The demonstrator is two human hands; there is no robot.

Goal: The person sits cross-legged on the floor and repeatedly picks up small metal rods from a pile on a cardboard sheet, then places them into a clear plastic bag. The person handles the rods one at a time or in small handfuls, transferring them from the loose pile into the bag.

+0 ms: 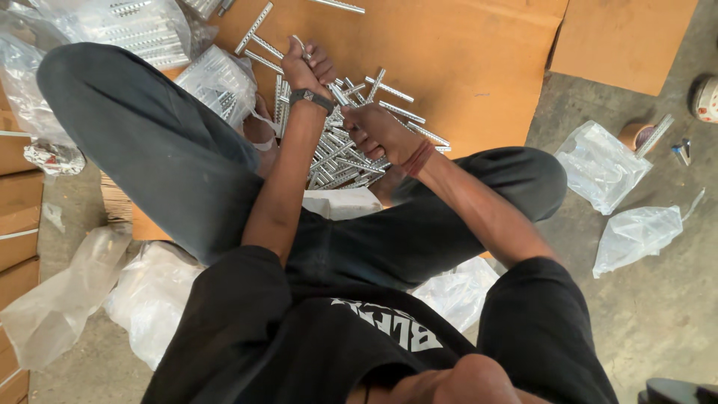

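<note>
I sit on the floor over a heap of small silver perforated metal strips point(340, 150) lying on a brown cardboard sheet point(464, 52). My left hand point(307, 67), with a dark watch on the wrist, is closed around a few strips at the far edge of the heap. My right hand point(374, 129), a red thread on its wrist, is curled into the top of the pile and grips strips there. My dark trouser legs frame the heap on both sides.
A clear bag of the same strips point(217, 82) rests by my left knee and a bigger one point(142, 30) lies at the upper left. Empty plastic bags point(598, 164) point(636, 236) lie on the concrete at right, near a tape roll point(636, 135). Cardboard boxes point(19, 202) line the left.
</note>
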